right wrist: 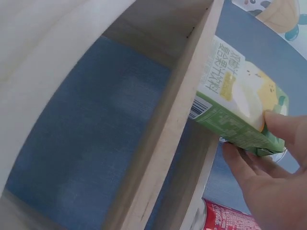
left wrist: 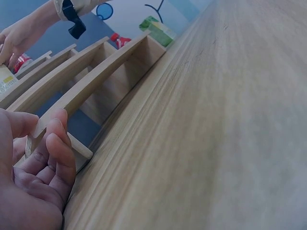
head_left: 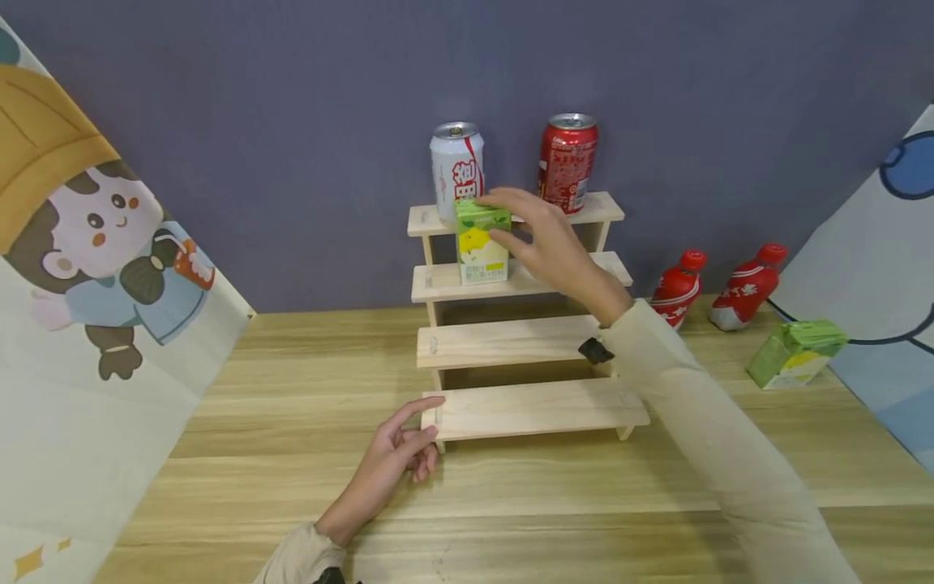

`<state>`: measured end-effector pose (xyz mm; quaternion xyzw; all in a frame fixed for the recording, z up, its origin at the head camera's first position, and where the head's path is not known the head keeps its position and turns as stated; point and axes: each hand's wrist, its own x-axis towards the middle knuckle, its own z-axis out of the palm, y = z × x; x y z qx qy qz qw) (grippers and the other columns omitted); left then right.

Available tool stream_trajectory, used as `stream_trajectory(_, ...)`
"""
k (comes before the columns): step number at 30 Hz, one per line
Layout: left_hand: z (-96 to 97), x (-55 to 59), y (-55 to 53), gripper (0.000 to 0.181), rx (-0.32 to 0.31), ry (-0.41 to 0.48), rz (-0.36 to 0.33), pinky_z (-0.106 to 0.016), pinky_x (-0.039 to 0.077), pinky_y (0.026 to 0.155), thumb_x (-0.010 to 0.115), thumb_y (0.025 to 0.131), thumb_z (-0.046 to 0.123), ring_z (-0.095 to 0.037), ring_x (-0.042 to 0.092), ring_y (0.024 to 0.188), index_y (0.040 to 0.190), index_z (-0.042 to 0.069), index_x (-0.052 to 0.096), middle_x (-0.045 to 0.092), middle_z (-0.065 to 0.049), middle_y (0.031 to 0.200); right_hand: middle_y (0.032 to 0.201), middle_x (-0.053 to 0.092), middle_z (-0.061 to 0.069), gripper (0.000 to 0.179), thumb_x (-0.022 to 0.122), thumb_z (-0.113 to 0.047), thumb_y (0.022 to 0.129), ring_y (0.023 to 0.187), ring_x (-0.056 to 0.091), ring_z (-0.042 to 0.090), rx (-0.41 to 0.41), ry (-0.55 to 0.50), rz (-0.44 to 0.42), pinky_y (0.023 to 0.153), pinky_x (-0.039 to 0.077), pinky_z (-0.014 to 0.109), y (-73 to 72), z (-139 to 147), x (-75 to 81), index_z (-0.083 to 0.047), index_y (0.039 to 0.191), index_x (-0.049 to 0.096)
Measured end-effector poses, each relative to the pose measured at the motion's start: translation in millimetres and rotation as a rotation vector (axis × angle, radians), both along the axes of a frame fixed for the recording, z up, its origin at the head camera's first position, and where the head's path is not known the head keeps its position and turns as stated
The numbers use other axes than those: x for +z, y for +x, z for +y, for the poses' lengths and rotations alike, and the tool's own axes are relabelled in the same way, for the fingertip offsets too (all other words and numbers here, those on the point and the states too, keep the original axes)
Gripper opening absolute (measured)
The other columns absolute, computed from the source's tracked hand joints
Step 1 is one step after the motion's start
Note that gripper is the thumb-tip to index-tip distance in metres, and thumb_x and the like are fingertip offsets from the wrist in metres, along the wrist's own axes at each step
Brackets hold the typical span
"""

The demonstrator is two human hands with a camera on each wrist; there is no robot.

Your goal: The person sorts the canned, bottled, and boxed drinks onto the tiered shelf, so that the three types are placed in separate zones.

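Surface: pale wood grain, beneath all items.
Left hand: at the near left; thumb and index finger pinch the left end of the lowest step, remaining fingers curled loosely.
Four-step wooden display stand: light, unpainted, upright on the surface.
Green juice carton: lemon-yellow print, on the surface, right of the stand.
Right hand: extended over the stand; thumb and fingers are parted only by the carton they grip at its upper part.
Green-and-white juice carton: yellow fruit figure, upright on the third step up, toward its left end.
Red-capped bottles: two, red labels, on the surface beyond the loose carton.
White can and red can: upright on the top step, apart, white at left.
Blue-grey wall: behind everything.
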<state>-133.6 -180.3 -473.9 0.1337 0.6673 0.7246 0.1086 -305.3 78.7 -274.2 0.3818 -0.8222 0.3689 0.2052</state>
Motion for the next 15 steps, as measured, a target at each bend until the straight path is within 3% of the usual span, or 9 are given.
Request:
stream_trajectory(5, 0.1, -0.6, 1.0, 0.047, -0.004, 0.012, -0.003, -0.018, 0.044, 0.049, 0.055, 0.103, 0.017, -0.009, 0.054, 0.054, 0.149, 0.011, 0.042, 0.064, -0.004, 0.067, 0.15, 0.045, 0.011, 0.056, 0.068, -0.005, 0.094, 0.134, 0.046, 0.021, -0.032, 0.022, -0.003, 0.099, 0.051, 0.036, 7.9, 6, -8.5, -0.018, 0.146, 0.051)
stream_trajectory(15, 0.5, -0.8, 0.0, 0.048, -0.017, 0.02, 0.006, -0.018, 0.044, 0.049, 0.054, 0.104, 0.017, -0.008, 0.054, 0.054, 0.149, 0.01, 0.042, 0.064, -0.003, 0.067, 0.149, 0.046, 0.009, 0.059, 0.063, 0.004, 0.093, 0.118, 0.059, 0.028, -0.068, 0.013, 0.072, 0.095, 0.054, 0.044, 19.8, 24, -15.9, -0.012, 0.147, 0.047)
